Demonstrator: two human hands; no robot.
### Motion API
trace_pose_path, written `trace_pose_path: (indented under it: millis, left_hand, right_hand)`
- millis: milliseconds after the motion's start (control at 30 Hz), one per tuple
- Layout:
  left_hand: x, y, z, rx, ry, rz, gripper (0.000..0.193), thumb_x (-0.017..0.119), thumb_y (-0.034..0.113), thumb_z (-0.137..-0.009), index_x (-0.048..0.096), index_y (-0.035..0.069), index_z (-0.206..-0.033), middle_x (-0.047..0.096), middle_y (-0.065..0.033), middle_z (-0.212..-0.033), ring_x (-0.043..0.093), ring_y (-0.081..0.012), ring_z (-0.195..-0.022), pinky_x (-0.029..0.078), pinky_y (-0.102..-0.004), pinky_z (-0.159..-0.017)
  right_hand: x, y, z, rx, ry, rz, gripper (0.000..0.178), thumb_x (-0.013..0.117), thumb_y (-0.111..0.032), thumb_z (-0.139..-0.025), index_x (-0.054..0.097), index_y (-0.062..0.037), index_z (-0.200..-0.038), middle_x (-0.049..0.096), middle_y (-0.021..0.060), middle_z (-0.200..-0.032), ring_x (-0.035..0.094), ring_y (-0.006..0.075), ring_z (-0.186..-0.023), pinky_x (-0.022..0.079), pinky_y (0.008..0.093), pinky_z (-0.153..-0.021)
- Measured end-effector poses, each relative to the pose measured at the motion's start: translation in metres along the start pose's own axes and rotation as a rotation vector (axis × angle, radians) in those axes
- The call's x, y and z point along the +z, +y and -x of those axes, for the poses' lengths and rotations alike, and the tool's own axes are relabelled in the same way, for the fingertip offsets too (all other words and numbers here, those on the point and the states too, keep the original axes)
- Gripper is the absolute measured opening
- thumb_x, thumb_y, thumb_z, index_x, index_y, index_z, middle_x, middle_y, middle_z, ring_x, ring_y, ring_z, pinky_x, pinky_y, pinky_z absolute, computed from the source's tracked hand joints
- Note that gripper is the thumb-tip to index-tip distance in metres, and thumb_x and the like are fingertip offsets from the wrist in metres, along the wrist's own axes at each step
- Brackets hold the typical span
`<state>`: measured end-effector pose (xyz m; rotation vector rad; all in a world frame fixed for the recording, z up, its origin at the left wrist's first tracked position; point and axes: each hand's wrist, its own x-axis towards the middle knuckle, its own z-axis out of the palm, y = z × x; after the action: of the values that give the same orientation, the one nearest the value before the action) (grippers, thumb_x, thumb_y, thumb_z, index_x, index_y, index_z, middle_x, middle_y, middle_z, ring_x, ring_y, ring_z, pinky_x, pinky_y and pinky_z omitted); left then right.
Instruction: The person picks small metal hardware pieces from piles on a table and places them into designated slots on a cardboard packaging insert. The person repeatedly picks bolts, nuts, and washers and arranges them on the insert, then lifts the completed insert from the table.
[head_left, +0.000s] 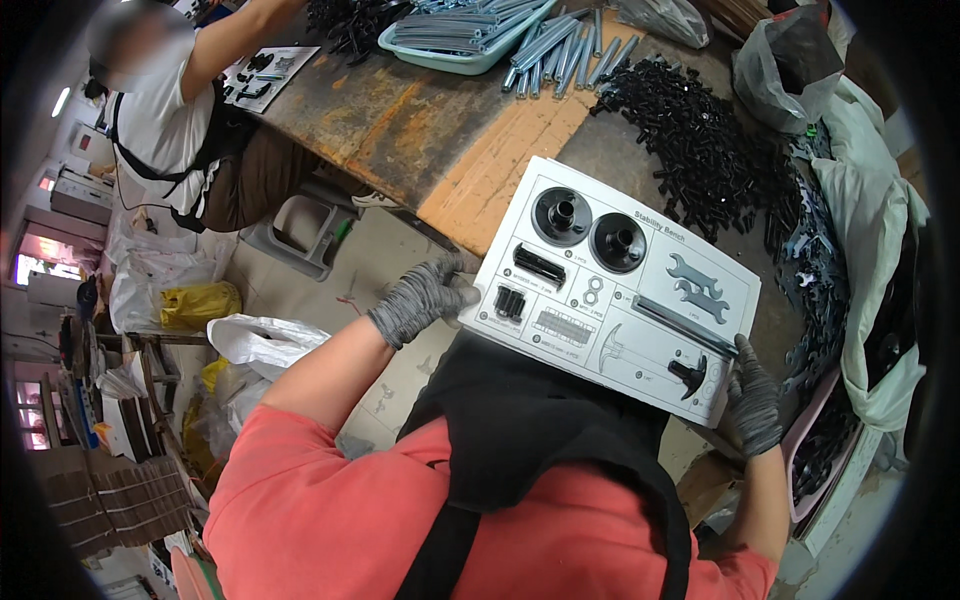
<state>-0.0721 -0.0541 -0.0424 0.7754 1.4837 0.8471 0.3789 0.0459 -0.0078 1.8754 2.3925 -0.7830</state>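
In the head view, a stiff, rectangular white board [530, 175] slants between both hands, bearing two round black flanged discs [618, 243]. The left hand [425, 298], in ribbed grey knit, has its grip on the left edge; the right hand's [755, 405] grip holds the right edge. Beyond, slender silvery tubes [570, 60] and heaped small black pieces [700, 140] cover parts of the stained counter [370, 110].

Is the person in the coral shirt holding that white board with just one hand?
No, the left hand holds the white board at its left edge, and the right hand at its right edge.
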Motion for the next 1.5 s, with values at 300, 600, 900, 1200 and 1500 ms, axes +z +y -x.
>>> trace_pose_path:
  millis: [300, 600, 900, 1200, 1500]
  left_hand:
    - [-0.045, -0.01, -0.007, 0.03, 0.237, 0.524, 0.034, 0.063, 0.013, -0.077, 0.055, 0.001, -0.107, 0.062, -0.0076, -0.089, 0.061, -0.0175, -0.083, 0.051, -0.0301, -0.071]
    - [-0.079, -0.045, -0.04, 0.551, 0.561, 1.139, 0.052, 0.043, 0.041, -0.091, 0.041, 0.004, -0.126, 0.048, -0.0113, -0.126, 0.047, -0.029, -0.114, 0.039, -0.0422, -0.098]
    - [-0.06, -0.046, -0.057, 0.526, 0.651, 1.187, 0.049, 0.045, 0.037, -0.092, 0.04, 0.005, -0.128, 0.048, -0.0113, -0.125, 0.048, -0.0276, -0.112, 0.041, -0.0377, -0.095]
    - [-0.122, -0.034, -0.088, 0.558, 0.879, 1.194, 0.044, 0.047, 0.033, -0.09, 0.047, 0.003, -0.122, 0.056, -0.0133, -0.115, 0.055, -0.03, -0.102, 0.046, -0.0405, -0.089]
    - [-0.218, -0.057, -0.13, 0.556, 1.018, 1.098, 0.041, 0.046, 0.034, -0.089, 0.055, 0.001, -0.111, 0.056, -0.0109, -0.114, 0.051, -0.0279, -0.105, 0.04, -0.0399, -0.093]
  right_hand:
    - [0.023, -0.041, 0.001, -0.288, 0.004, -0.164, 0.053, 0.048, 0.002, -0.08, 0.04, -0.0051, -0.132, 0.058, 0.0213, -0.11, 0.059, 0.0306, -0.1, 0.044, 0.0347, -0.087]
    - [0.065, -0.136, -0.037, -0.469, -0.129, -0.185, 0.058, 0.051, -0.001, -0.078, 0.036, -0.0082, -0.133, 0.048, 0.0227, -0.123, 0.057, 0.0337, -0.101, 0.045, 0.037, -0.085]
    - [0.09, -0.228, -0.08, -0.618, -0.228, -0.017, 0.053, 0.048, -0.012, -0.083, 0.032, -0.0081, -0.134, 0.035, 0.0263, -0.133, 0.048, 0.0368, -0.112, 0.042, 0.0404, -0.092]
    - [0.09, -0.244, -0.091, -0.829, -0.17, -0.105, 0.049, 0.05, -0.012, -0.083, 0.037, -0.0038, -0.13, 0.047, 0.0207, -0.126, 0.05, 0.0337, -0.111, 0.041, 0.0387, -0.093]
    - [0.04, -0.118, -0.06, -0.331, -0.129, -0.545, 0.045, 0.051, -0.005, -0.083, 0.045, -0.0043, -0.127, 0.054, 0.0145, -0.12, 0.053, 0.0228, -0.109, 0.042, 0.0303, -0.09]
